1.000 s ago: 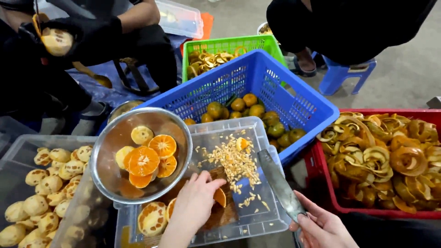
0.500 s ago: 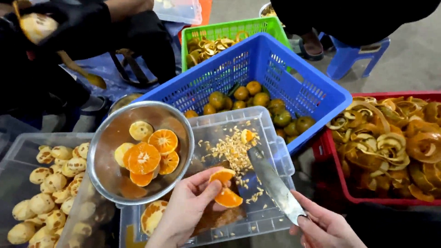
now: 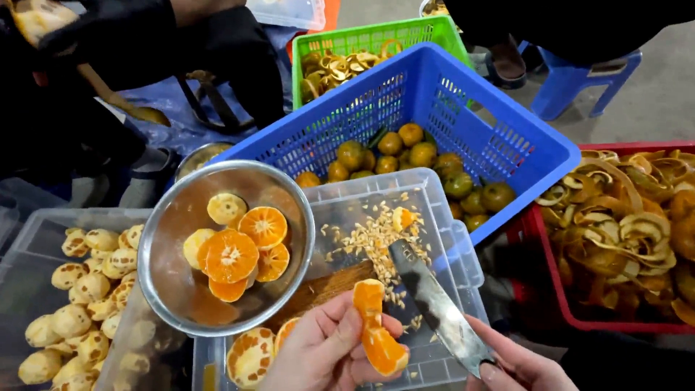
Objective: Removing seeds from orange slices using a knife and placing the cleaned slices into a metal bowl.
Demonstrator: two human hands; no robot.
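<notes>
Head view: the left hand (image 3: pixel 326 355) pinches an orange half (image 3: pixel 376 337) between thumb and fingers, just below the seeds (image 3: pixel 369 239) scattered on the clear lid (image 3: pixel 434 217), while the right hand (image 3: pixel 517 366) is closed around the handle of a knife (image 3: pixel 434 308) whose blade points up toward those seeds. To the lid's left, a steel bowl (image 3: pixel 181 289) holds cut halves. Judged from this: keep the cut face turned to the blade, flick seeds onto the lid, and keep fingertips behind the edge.

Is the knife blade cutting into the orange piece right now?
No. The knife in the right hand sits beside the orange piece held by the left hand, with a gap between them.
</notes>
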